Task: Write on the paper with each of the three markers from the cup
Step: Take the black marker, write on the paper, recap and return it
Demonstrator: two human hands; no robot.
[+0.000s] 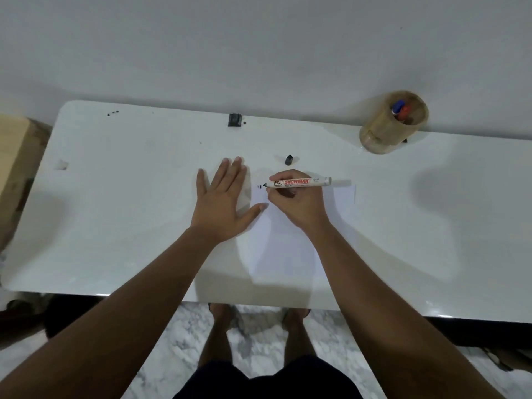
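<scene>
Your white table (121, 214) runs the full width of the view, its far edge against the wall. The sheet of paper (285, 249) lies at the middle of the table, reaching down toward the near edge. Your left hand (224, 200) rests flat and open, fingers spread, pressing on the paper's left edge. Your right hand (296, 200) is closed around a white marker (299, 182), which lies nearly level with its tip pointing left, at a small dark mark (261, 186) near the paper's far left corner. The wooden cup (385, 131) stands by the far edge to the right, with a blue and a red marker (400, 109) inside. A black cap (288, 159) sits on the table just beyond the paper.
</scene>
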